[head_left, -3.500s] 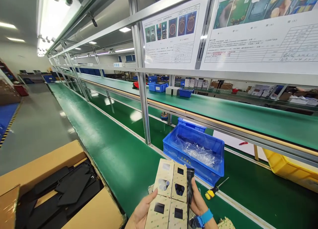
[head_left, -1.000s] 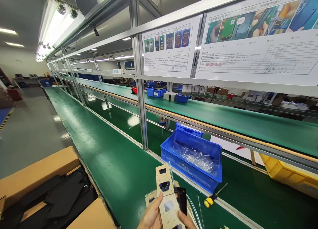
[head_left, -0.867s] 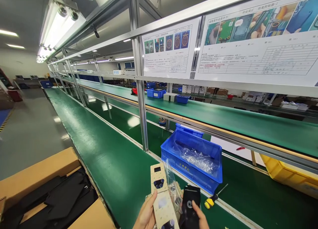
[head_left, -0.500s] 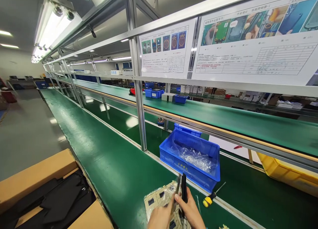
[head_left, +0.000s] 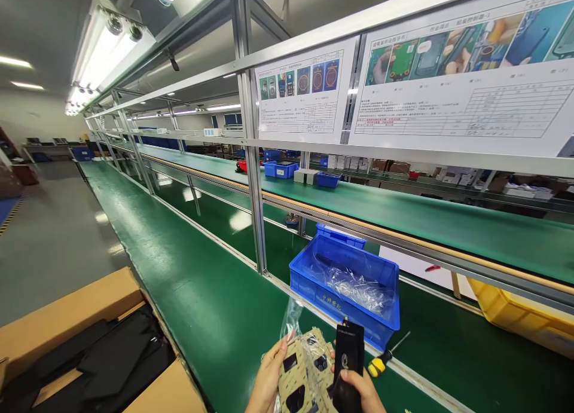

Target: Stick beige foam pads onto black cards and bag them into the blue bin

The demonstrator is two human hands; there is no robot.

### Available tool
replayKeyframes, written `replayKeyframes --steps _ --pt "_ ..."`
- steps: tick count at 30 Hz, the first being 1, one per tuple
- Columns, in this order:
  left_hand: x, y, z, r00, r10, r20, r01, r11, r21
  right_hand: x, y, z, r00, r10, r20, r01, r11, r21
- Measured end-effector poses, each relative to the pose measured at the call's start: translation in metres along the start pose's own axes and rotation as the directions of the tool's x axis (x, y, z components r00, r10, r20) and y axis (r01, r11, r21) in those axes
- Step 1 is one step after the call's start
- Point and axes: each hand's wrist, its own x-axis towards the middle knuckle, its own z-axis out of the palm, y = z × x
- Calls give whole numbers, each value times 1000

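Observation:
My left hand [head_left: 265,380] pinches a thin clear plastic film [head_left: 291,320] that rises above a tan backing sheet [head_left: 299,374] with black stickers and cut-outs, at the bottom middle of the head view. My right hand [head_left: 361,390] grips a flat black panel [head_left: 347,365] with small white lettering, held upright beside the tan sheet. Both hands hover over the green bench mat [head_left: 210,305], just in front of a blue bin.
A blue plastic bin [head_left: 345,287] with clear bags stands behind the hands. A yellow-handled screwdriver [head_left: 379,360] lies to the right, a yellow bin [head_left: 524,311] farther right. A cardboard box [head_left: 89,353] of black sheets sits at left. Aluminium posts [head_left: 253,180] carry shelves and instruction sheets.
The black panel, edge-on half a second ago, now faces me in my right hand. My left hand has lifted the clear film up off the tan sheet.

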Motion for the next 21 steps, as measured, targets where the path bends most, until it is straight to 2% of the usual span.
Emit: replayKeyframes --steps 2,4,6,8,11,13,15,17,19,21 --pt "1 -11 5 993 -100 -58 85 973 -214 0 12 2 985 -174 20 172 940 -296" --pt "0 -20 10 982 -187 -10 172 921 -350 2 28 3 947 -293 129 317 795 -517" --pt "-1 -24 15 965 -251 78 260 869 -422 5 46 5 924 -332 191 375 685 -624" --pt "-3 -24 17 945 -286 157 326 821 -469 8 61 8 920 -353 168 373 665 -647" --pt "-4 -24 14 906 -320 278 421 748 -512 7 70 16 929 -358 92 344 747 -569" --pt "-5 -27 12 902 -299 312 425 746 -512 3 69 20 929 -360 89 361 824 -436" --pt "-5 -29 10 927 -267 263 367 793 -487 -2 64 20 955 -285 80 296 926 -235" --pt "-6 -28 12 949 -254 188 313 838 -447 -6 58 16 989 -139 56 142 989 -42" --pt "-8 -25 15 953 -271 139 304 850 -430 -8 54 10 1000 -13 22 11 998 67" --pt "-11 -19 19 955 -284 82 291 855 -430 -10 50 7 1000 25 -5 -24 993 112"
